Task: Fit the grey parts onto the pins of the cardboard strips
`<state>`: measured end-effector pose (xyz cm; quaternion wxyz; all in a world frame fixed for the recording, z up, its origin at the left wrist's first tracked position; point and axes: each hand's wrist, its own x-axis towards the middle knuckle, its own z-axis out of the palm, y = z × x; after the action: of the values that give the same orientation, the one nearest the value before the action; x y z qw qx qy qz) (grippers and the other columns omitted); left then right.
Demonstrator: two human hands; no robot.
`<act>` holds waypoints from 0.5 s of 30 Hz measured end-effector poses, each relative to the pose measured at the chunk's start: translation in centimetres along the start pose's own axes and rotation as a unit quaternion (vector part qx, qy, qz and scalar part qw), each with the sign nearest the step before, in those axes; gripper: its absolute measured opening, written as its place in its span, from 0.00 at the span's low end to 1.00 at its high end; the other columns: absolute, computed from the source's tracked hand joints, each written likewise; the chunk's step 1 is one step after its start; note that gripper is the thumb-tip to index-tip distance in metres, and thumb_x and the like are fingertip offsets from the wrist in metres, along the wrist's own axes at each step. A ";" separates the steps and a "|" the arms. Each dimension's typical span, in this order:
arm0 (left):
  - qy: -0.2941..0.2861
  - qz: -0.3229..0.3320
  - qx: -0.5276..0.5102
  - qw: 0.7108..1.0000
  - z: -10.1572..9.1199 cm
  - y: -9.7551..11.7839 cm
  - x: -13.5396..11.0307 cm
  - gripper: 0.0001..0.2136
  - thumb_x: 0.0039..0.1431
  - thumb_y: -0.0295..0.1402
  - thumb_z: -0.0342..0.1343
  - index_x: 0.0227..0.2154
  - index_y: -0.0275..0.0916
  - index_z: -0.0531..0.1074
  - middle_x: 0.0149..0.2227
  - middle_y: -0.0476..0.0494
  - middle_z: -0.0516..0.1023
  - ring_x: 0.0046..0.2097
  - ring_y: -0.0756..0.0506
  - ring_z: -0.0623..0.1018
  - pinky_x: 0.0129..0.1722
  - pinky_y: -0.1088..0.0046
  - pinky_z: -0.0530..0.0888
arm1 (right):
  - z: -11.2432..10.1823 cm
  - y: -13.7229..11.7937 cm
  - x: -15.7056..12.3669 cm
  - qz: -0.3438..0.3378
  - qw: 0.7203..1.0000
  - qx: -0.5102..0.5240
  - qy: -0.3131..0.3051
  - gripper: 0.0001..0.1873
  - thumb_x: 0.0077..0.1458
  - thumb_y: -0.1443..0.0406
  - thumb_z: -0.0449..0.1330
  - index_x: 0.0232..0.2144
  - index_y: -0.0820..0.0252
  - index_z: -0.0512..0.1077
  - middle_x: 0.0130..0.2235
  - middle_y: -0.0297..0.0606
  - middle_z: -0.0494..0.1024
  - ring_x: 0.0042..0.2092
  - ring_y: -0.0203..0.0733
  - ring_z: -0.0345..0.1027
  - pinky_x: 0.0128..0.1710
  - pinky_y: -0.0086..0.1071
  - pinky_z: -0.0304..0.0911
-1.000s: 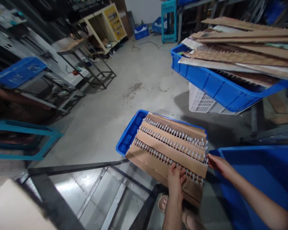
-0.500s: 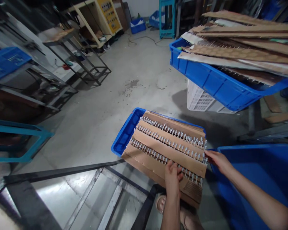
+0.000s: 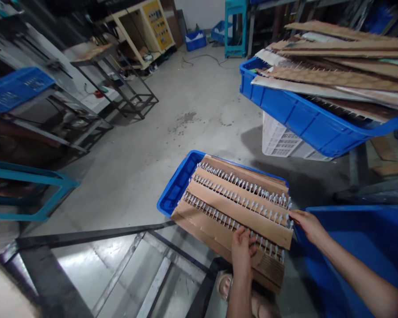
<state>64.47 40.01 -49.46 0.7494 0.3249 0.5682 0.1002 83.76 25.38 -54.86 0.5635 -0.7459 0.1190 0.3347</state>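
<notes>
A stack of cardboard strips (image 3: pixel 239 207) lies across a blue plastic crate (image 3: pixel 176 187), with several rows of small white plastic pins (image 3: pixel 239 184) standing along it. My left hand (image 3: pixel 242 251) sits on the near part of the cardboard, its fingers among the lowest row of pins. My right hand (image 3: pixel 307 225) grips the stack's right edge, and its thumb is hidden. The crate's inside is mostly covered by the cardboard.
A large blue crate (image 3: pixel 351 247) stands to my right. Farther right, a blue crate (image 3: pixel 301 119) heaped with pin-studded strips sits on a white crate (image 3: pixel 278 141). A dark metal frame (image 3: pixel 109 238) lies lower left, beside my sandalled foot (image 3: pixel 223 285). Metal racks line the left.
The whole scene has shifted slightly in view as my head moved. My hands and the cardboard stack keep nearly the same positions, with the right hand slightly farther right.
</notes>
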 end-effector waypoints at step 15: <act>0.016 -0.012 -0.016 1.000 -1.5 1.7 -2.6 0.20 0.45 0.38 0.64 0.40 0.36 0.71 0.35 0.44 0.76 0.32 0.50 0.76 0.26 0.80 0.69 | 1.9 -1.7 0.0 -0.023 0.999 -0.023 0.036 0.09 0.52 0.65 0.64 0.21 0.56 0.73 0.22 0.36 0.79 0.28 0.44 0.75 0.31 0.34 0.70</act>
<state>62.58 40.60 -46.62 0.7466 0.3045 0.5820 0.1054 84.01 27.68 -53.84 0.5493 -0.7728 0.1141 0.2967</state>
